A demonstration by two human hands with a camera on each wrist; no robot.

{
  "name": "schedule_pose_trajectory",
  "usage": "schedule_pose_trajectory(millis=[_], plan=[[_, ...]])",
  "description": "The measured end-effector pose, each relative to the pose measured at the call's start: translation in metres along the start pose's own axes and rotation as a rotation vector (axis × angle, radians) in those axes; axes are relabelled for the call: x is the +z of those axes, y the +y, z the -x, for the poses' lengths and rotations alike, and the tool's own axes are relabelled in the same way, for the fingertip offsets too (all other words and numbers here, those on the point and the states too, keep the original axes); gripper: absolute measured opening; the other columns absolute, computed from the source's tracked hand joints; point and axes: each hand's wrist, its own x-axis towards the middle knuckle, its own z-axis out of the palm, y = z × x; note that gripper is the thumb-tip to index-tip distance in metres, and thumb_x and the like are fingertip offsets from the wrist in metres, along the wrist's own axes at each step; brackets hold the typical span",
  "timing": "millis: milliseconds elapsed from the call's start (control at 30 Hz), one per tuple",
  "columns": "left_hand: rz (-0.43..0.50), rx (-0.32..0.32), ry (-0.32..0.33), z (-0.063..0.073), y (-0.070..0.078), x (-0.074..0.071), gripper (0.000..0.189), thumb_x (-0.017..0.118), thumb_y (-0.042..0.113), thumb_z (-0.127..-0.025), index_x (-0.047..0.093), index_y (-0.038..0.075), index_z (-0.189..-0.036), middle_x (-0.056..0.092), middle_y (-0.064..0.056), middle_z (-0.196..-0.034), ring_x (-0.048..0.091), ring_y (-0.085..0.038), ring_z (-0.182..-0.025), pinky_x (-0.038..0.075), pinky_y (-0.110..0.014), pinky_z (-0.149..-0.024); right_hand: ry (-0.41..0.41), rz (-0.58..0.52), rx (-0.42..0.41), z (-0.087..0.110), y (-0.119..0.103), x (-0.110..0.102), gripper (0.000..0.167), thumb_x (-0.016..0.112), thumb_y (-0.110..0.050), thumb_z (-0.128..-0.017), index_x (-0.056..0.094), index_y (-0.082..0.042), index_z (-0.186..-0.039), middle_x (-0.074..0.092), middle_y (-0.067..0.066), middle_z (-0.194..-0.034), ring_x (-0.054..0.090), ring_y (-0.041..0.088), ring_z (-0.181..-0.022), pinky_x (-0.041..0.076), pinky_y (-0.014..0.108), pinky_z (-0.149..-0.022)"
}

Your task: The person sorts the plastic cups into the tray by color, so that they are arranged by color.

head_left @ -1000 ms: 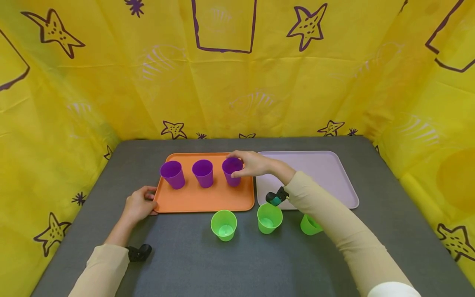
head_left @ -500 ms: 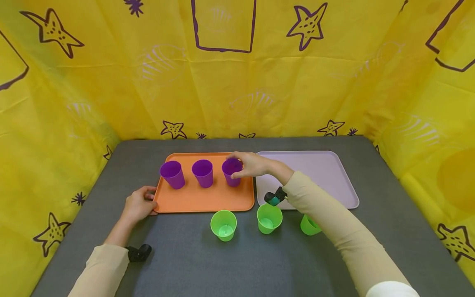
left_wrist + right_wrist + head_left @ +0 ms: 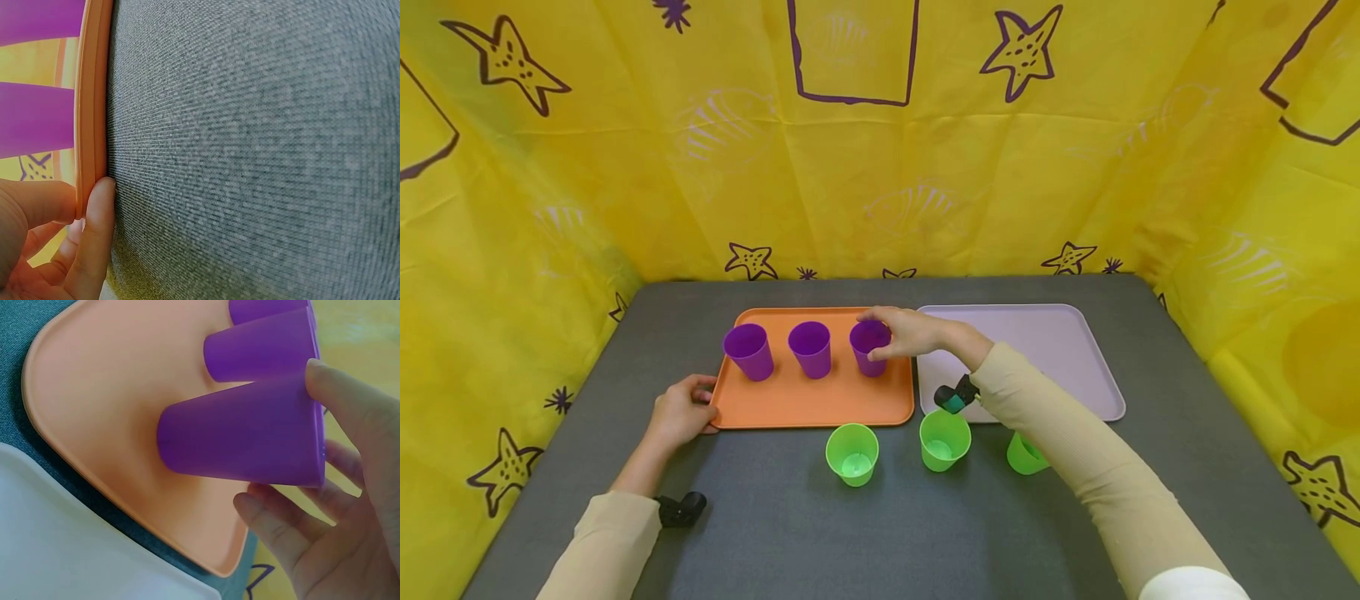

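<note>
Three purple cups stand upright in a row on an orange tray [image 3: 812, 408] in the head view. My right hand [image 3: 913, 331] holds the rightmost purple cup [image 3: 867, 357] near its rim. In the right wrist view the thumb [image 3: 320, 378] lies on that cup's rim, with the fingers around the other side. Its base seems to rest on the tray. My left hand [image 3: 681, 412] pinches the tray's front left corner; the left wrist view shows the tray edge [image 3: 92, 112] between thumb and finger. The left cup [image 3: 752, 354] and middle cup [image 3: 812, 354] are untouched.
A pale lilac tray [image 3: 1037, 342] lies right beside the orange one, partly under my right forearm. Along the front stand a green cup [image 3: 853, 467], a second green cup [image 3: 943, 450] and a third green cup [image 3: 1024, 457], partly hidden by the sleeve. Yellow cloth [image 3: 880, 192] surrounds the grey table.
</note>
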Motion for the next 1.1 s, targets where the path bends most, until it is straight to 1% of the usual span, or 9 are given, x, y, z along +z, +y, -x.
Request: schedule_pose_trajectory(millis=[167,267,367,467,567,700,800,967,1100], plan=[[-0.001,-0.003,0.001,0.000,0.001,0.000,0.049,0.057,-0.007,-0.073,0.048,-0.009,-0.121,0.058,-0.024,-0.093,0.063,-0.014,-0.055,0.056,-0.030,-0.049,-0.001,-0.009,-0.001,0.004,-0.003,-0.005,0.070,0.064,-0.031,-0.085,0.031,-0.005,-0.141,0.038,0.013,-0.142,0.040,0.025,-0.128,0.037,0.038,-0.105],[-0.004,-0.003,0.002,0.000,0.001,0.000,0.049,0.058,-0.007,-0.073,0.049,-0.009,-0.121,0.058,-0.024,-0.093,0.062,-0.014,-0.055,0.056,-0.030,-0.049,-0.003,-0.027,0.006,0.008,-0.005,-0.010,0.068,0.063,-0.030,-0.086,0.030,-0.007,-0.142,0.036,0.012,-0.143,0.041,0.026,-0.128,0.038,0.040,-0.105],[-0.003,-0.008,-0.001,0.000,0.000,0.000,0.049,0.058,-0.007,-0.073,0.048,-0.009,-0.121,0.058,-0.025,-0.094,0.062,-0.014,-0.055,0.056,-0.030,-0.049,0.000,-0.024,0.007,0.013,-0.007,-0.017,0.066,0.062,-0.030,-0.087,0.031,-0.009,-0.141,0.038,0.010,-0.142,0.042,0.027,-0.127,0.040,0.041,-0.103],[-0.002,-0.017,-0.007,0.000,0.001,0.001,0.049,0.058,-0.007,-0.074,0.048,-0.009,-0.122,0.058,-0.025,-0.095,0.062,-0.014,-0.055,0.056,-0.030,-0.050,0.015,-0.020,-0.009,0.020,-0.009,-0.024,0.064,0.061,-0.029,-0.088,0.033,-0.009,-0.140,0.041,0.009,-0.140,0.043,0.029,-0.126,0.042,0.043,-0.101],[-0.006,-0.022,-0.008,0.000,0.001,0.000,0.049,0.058,-0.007,-0.074,0.047,-0.008,-0.122,0.058,-0.025,-0.095,0.062,-0.014,-0.055,0.056,-0.030,-0.050,0.038,-0.021,-0.024,0.029,-0.011,-0.033,0.060,0.061,-0.028,-0.088,0.035,-0.010,-0.139,0.044,0.008,-0.138,0.044,0.027,-0.126,0.044,0.043,-0.098],[-0.008,-0.022,-0.007,0.000,0.001,0.000,0.049,0.058,-0.007,-0.074,0.048,-0.008,-0.122,0.057,-0.025,-0.096,0.062,-0.014,-0.055,0.056,-0.030,-0.050,0.076,-0.028,-0.049,0.044,-0.014,-0.045,0.055,0.060,-0.025,-0.089,0.039,-0.010,-0.137,0.045,0.007,-0.138,0.046,0.024,-0.123,0.048,0.040,-0.094],[-0.008,-0.021,-0.006,0.000,0.001,0.000,0.049,0.058,-0.007,-0.074,0.048,-0.008,-0.122,0.057,-0.025,-0.095,0.062,-0.014,-0.055,0.056,-0.030,-0.050,0.099,-0.055,-0.064,0.056,-0.015,-0.053,0.052,0.060,-0.021,-0.089,0.040,-0.009,-0.136,0.044,0.007,-0.138,0.047,0.024,-0.122,0.048,0.037,-0.095],[-0.006,-0.017,-0.004,0.001,0.002,0.000,0.049,0.058,-0.007,-0.074,0.048,-0.009,-0.121,0.057,-0.025,-0.094,0.062,-0.014,-0.055,0.056,-0.031,-0.049,0.153,-0.102,-0.071,0.074,-0.007,-0.064,0.053,0.060,-0.017,-0.089,0.038,-0.009,-0.137,0.043,0.009,-0.138,0.046,0.025,-0.123,0.047,0.040,-0.096],[-0.004,-0.012,-0.001,0.001,0.002,0.000,0.048,0.058,-0.007,-0.074,0.048,-0.009,-0.121,0.057,-0.023,-0.093,0.062,-0.014,-0.055,0.056,-0.031,-0.049,0.223,-0.096,-0.065,0.090,0.001,-0.071,0.053,0.061,-0.015,-0.089,0.039,-0.009,-0.136,0.045,0.010,-0.136,0.048,0.027,-0.121,0.049,0.038,-0.093]])
